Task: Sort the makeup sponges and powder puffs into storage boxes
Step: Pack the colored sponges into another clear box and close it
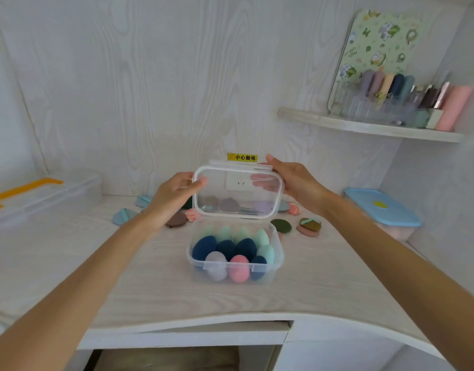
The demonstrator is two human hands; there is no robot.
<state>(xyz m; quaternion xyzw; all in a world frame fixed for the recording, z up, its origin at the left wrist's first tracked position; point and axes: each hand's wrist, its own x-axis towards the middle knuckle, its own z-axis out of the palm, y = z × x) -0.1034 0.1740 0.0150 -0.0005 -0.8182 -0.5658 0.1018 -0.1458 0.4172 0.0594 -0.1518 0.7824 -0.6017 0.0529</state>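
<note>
At centre frame a clear storage box [235, 266] sits on the desk [96, 263], packed with egg-shaped makeup sponges [225, 250]: navy, mint, one lilac, one pink. Just above it, the left hand [174, 199] and right hand [294, 180] grip the clear lid [237, 192] by its ends, tilted upright. Flat powder puffs [309, 225] lie scattered behind.

Both forearms are bare from the picture's lower edge to the wrists, with no sleeve showing. The left hand [174, 199] and right hand [294, 180] wear no gloves, and the fingers [201, 182] carry no rings.
</note>
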